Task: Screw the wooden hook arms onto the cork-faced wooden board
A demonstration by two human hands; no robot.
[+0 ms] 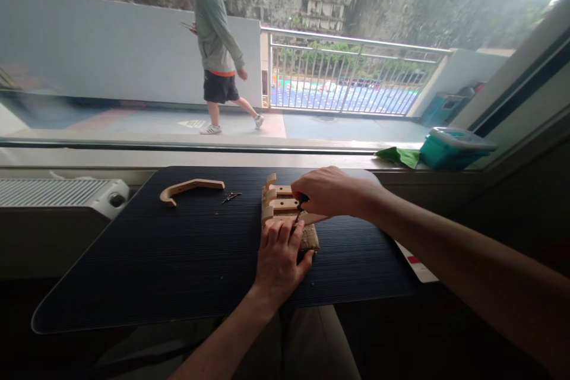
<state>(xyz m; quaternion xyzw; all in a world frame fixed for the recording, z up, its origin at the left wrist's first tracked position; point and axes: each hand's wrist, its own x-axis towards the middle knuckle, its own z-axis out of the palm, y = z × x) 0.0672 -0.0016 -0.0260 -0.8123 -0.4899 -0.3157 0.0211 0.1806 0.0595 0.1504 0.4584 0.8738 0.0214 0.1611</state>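
My right hand is closed around a dark-handled screwdriver, whose shaft points down towards the board. Under it lies a rough wooden board with several curved wooden hooks side by side across it, their bent ends at the left. My left hand is pressed on the nearest hook, fingers together near the screwdriver's tip and thumb at the board's near edge. The tip and any screw below it are hidden by my fingers. Apart from these, a loose wooden hook and several screws lie to the left.
The dark table stands against a windowsill. A white radiator is at the left. On the sill are a teal box and a green cloth. A white card lies beneath my right forearm. Beyond the glass, a person walks.
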